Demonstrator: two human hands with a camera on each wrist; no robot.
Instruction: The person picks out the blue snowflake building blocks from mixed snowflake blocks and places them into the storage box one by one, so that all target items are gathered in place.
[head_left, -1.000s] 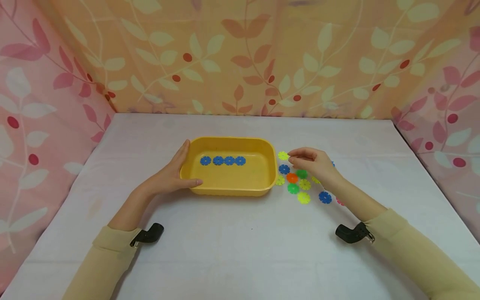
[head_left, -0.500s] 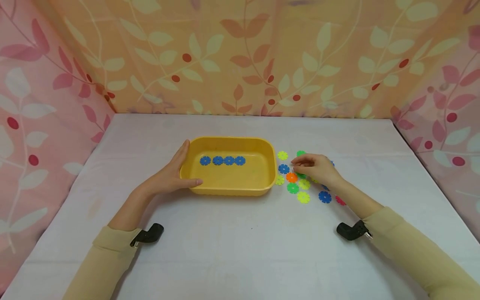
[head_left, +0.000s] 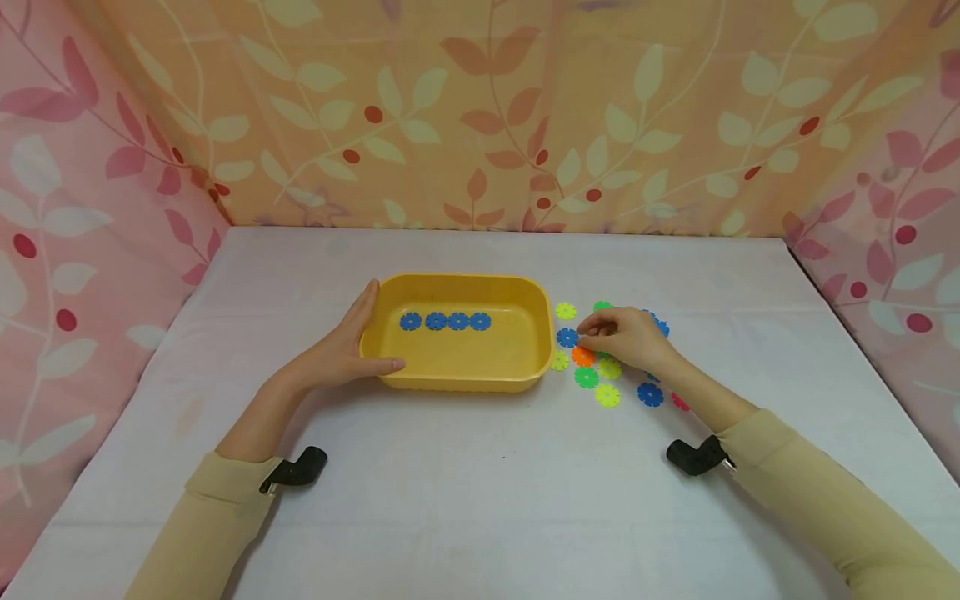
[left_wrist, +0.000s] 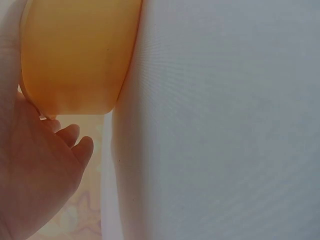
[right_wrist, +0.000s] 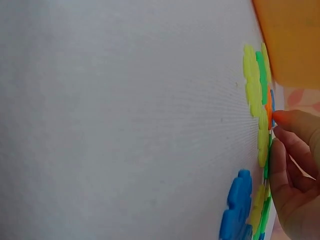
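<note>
My left hand [head_left: 333, 350] grips the left end of a shallow yellow plastic basin [head_left: 450, 381], its thumb over the front rim and its fingers along the outside. Inside the basin, a row of several blue notched plastic discs [head_left: 437, 322] lies on the floor. My right hand [head_left: 630, 337] is over the loose discs beside the basin. Its thumb tip is at the edge of a blue snowflake disc [head_left: 567, 337] lying flat, with thumb and forefinger apart. In the right wrist view, that blue disc is a thin sliver [right_wrist: 273, 102] by the thumb.
Yellow [head_left: 608, 395], green [head_left: 587, 377], orange [head_left: 583, 356], blue [head_left: 650, 394] and red [head_left: 680, 401] discs lie right of the basin, some partly under my right hand. A white cloth [head_left: 480, 492] covers the table. Floral curtains [head_left: 480, 117] stand behind and at both sides.
My right hand first drew right and down off the yellow disc at the back, uncovering a green one. It then shifted slightly left to the blue disc. My left hand and the basin stay put.
</note>
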